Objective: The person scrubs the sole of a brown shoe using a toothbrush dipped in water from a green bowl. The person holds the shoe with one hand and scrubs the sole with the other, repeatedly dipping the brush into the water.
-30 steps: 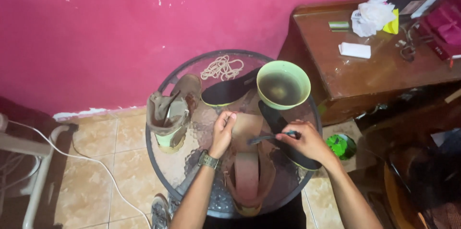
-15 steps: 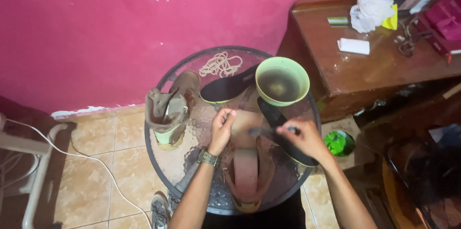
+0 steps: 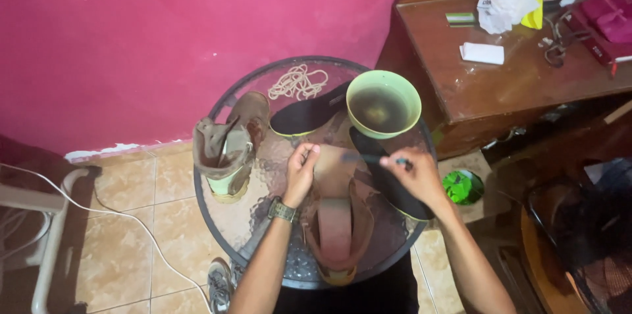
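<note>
Right now your left hand (image 3: 301, 168) is curled loosely with the fingers bent in, resting against the toe end of the brown boot (image 3: 336, 218) that lies on the round glass table (image 3: 227, 222) in front of you. Your right hand (image 3: 413, 172) is pinched around a thin dark brush (image 3: 370, 158), its handle pointing left over the boot's toe. Just behind the boot sits a green bowl (image 3: 384, 103) of murky water, with one black insole (image 3: 306, 116) to its left and another (image 3: 388, 179) under your right hand. A second boot (image 3: 227, 149) stands upright on the table's left side, well apart from your hands, and a pale coil of laces (image 3: 297, 81) lies near the far rim
</note>
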